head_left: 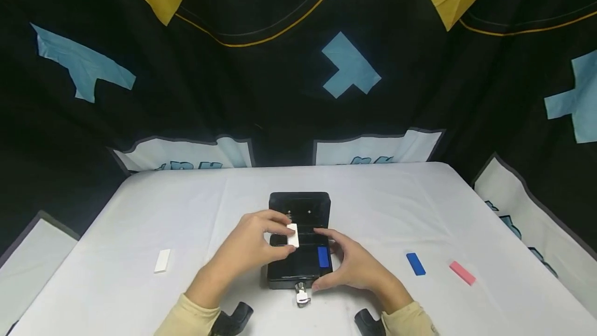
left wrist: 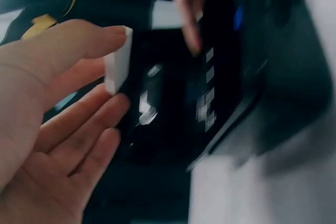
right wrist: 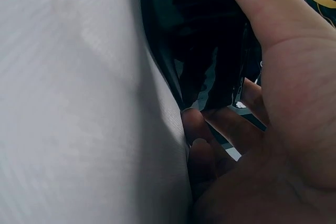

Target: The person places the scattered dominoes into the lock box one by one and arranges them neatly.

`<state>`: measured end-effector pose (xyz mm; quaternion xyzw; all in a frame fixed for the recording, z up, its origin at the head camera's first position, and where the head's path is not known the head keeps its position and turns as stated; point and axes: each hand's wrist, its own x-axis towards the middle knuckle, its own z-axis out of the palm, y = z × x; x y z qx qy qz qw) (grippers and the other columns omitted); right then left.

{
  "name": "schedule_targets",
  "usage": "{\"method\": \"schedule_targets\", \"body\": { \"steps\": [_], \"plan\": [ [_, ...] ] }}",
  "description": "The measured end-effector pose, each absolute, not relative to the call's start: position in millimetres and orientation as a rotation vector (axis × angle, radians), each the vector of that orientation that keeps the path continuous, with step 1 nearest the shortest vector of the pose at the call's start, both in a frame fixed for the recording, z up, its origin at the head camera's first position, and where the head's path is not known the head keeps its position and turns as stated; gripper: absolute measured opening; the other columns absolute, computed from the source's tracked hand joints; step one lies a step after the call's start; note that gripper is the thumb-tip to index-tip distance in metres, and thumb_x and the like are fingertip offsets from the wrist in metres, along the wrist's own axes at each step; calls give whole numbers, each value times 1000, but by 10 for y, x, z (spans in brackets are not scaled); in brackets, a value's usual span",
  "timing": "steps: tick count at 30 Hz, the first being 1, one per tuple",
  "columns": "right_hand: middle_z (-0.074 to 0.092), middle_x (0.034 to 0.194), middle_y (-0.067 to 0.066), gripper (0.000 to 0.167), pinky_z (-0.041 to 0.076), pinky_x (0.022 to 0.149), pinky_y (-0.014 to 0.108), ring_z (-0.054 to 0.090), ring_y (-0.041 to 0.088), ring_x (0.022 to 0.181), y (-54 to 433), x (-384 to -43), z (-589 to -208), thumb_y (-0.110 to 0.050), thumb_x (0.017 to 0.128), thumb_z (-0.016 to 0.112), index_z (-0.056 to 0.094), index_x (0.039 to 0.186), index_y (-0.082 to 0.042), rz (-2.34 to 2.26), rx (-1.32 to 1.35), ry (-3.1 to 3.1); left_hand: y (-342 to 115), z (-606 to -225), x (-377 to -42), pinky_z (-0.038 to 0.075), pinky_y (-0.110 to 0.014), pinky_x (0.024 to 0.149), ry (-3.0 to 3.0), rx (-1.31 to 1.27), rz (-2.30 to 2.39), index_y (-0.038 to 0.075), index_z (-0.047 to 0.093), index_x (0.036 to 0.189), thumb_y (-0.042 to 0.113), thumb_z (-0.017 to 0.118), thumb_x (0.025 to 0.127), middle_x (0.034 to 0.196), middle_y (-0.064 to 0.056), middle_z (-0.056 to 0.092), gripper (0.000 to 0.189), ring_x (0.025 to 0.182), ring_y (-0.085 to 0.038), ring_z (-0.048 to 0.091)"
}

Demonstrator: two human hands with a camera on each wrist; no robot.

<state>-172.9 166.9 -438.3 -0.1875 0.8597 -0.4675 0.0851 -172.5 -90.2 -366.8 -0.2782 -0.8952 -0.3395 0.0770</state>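
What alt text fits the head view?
A left hand pinches a white block over an open black box whose side the right hand touches. Another white block lies left; a blue block and a pink block lie right.

R hand (right wrist: pixel 286 114) | holds glossy blk box (right wrist: pixel 194 30) @ side | wht cloth (right wrist: pixel 79 103) alongside

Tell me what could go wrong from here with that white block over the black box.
The white block is only pinched by the fingers of the left hand, so it might slip and drop crooked.

It could knock against the blue piece at the right side of the black box.

If the right hand, which holds that side, pressed unevenly, the box might shift on the cloth.
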Motion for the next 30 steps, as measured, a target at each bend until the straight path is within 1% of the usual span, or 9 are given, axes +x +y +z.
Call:
{"method": "schedule_targets", "body": {
  "steps": [4,7,9,12,15,19,23,26,30],
  "plan": [
    [59,136,4,106,39,105,60,57,26,117,1629,-1737,-4353,-40,57,99,48,149,-24,-1397,-592,2545,-706,-3885,-1729,52,-46,95,-2737,-963,-907,15,83,93,24,88,78,110,2,72,19,107,-21,64],
    [55,142,7,106,39,106,59,55,30,124,1625,-1729,-4348,-41,58,99,47,150,-24,-1393,-581,2538,-570,-4011,-1733,51,-46,93,-2840,-1048,-709,19,83,93,30,84,82,113,4,73,16,102,-19,63],
    [51,147,8,105,39,106,59,52,34,129,1635,-1725,-4354,-41,59,98,47,149,-25,-1393,-567,2541,-507,-4031,-1721,50,-48,94,-2879,-1086,-605,22,83,95,34,80,86,119,4,71,16,104,-20,62],
    [51,147,8,105,40,106,59,51,34,129,1657,-1726,-4367,-40,59,99,47,149,-25,-1400,-566,2545,-501,-4006,-1683,47,-50,100,-2869,-1084,-598,22,82,101,36,74,92,128,3,67,19,113,-22,60],
    [57,139,5,106,40,104,60,55,29,122,1686,-1732,-4374,-40,57,99,48,149,-26,-1401,-568,2561,-623,-3958,-1638,46,-50,103,-2808,-1025,-703,21,81,103,32,72,94,125,3,68,17,117,-20,60],
    [60,134,3,107,38,105,61,56,26,118,1685,-1732,-4353,-40,54,100,49,148,-27,-1394,-544,2579,-1057,-3911,-1617,51,-46,94,-2734,-827,-1007,20,79,105,28,76,92,114,8,70,16,107,-17,63],
    [58,138,5,107,36,107,62,56,29,119,1683,-1716,-4341,-39,54,100,50,147,-27,-1386,-522,2591,-1661,-3890,-1611,51,-45,87,-2679,-537,-1182,23,71,124,32,81,87,121,10,68,40,105,-17,61],
    [57,139,6,107,36,107,62,56,30,119,1677,-1707,-4348,-39,54,100,50,148,-26,-1388,-535,2588,-2122,-3871,-1546,45,-49,92,-2678,-367,-1170,23,65,133,34,85,82,132,3,63,56,117,-21,54],
    [57,139,8,108,35,107,63,55,33,122,1665,-1709,-4346,-39,54,100,50,148,-26,-1381,-530,2592,-2641,-3877,-1454,37,-55,95,-2736,-253,-1159,20,63,135,35,87,79,141,-7,55,63,130,-31,39]
  ]
}}
